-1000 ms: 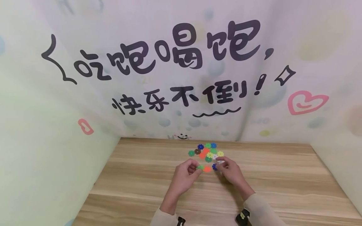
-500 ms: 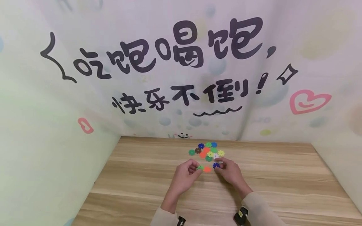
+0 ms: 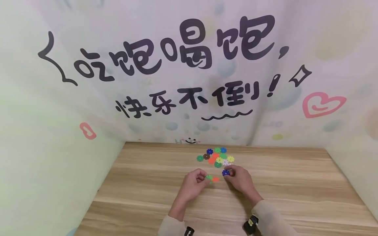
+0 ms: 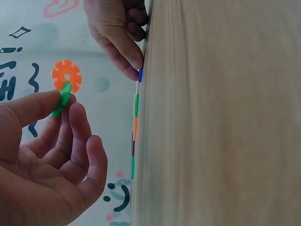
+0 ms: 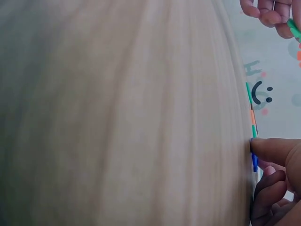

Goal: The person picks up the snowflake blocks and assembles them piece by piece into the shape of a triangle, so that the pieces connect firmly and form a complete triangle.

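My left hand (image 3: 195,183) pinches a green snowflake building disc (image 4: 65,96) between thumb and fingertips, above the table. An orange snowflake disc (image 4: 66,75) with a notched rim is joined to it at an angle, seen face-on in the left wrist view. To the right, my right hand (image 3: 240,178) grips a dark blue snowflake disc (image 3: 225,172) between thumb and index finger, down at table level. In the right wrist view its thumb lies on the edge of this blue disc (image 5: 255,162), while the other fingers curl beneath.
Beyond the hands, a loose group of flat snowflake discs lies on the wooden table (image 3: 141,183), among them a brown disc (image 3: 206,156), a yellow disc (image 3: 230,159) and a white disc (image 3: 225,162). A printed cloth wall (image 3: 165,131) stands along the table's back edge.
The blue disc shows more fully between my right thumb and index finger, the hand having shifted slightly. My left hand has tilted the joined green and orange discs, so the orange one looks thinner.
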The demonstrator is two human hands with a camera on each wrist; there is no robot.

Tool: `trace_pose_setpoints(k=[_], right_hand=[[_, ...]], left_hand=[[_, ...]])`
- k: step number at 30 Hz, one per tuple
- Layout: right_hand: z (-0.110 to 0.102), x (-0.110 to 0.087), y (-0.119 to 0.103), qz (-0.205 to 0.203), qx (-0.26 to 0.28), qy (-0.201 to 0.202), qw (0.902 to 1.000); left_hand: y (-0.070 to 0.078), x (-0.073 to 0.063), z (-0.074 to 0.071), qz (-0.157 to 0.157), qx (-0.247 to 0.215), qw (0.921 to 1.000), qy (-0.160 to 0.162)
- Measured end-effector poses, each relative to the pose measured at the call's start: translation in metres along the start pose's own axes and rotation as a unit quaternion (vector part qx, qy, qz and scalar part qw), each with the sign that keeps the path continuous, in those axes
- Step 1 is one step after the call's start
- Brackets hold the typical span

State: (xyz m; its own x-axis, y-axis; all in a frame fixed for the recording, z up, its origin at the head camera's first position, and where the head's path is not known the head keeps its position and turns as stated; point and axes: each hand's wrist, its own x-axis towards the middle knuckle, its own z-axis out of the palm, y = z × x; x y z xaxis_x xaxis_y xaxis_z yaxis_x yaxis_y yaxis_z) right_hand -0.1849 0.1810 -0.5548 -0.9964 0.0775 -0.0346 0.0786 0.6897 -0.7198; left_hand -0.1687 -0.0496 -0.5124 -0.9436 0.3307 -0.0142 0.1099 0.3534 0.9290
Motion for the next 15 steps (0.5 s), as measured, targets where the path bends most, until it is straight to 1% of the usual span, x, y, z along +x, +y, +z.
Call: trace_pose_setpoints(k=[7,12,15], right_hand=[[-0.0001,0.0017,-0.0012,-0.007,-0.008,-0.001,0.9999],[-0.0008,-0.0015,-0.0021,-0.013,-0.006,0.002,0.9999],[-0.001,-0.0039,-0.0016,-0.009,-0.002,0.001,1.0]], left_hand=[[-0.0007,0.0011,-0.0017,-0.004,0.0,1.0,0.0],[-0.0011,0.0009,-0.001,-0.01,-0.002,0.9999,0.0],[-0.0016,0.0011,-0.0005,-0.017,-0.006,0.9998,-0.002]])
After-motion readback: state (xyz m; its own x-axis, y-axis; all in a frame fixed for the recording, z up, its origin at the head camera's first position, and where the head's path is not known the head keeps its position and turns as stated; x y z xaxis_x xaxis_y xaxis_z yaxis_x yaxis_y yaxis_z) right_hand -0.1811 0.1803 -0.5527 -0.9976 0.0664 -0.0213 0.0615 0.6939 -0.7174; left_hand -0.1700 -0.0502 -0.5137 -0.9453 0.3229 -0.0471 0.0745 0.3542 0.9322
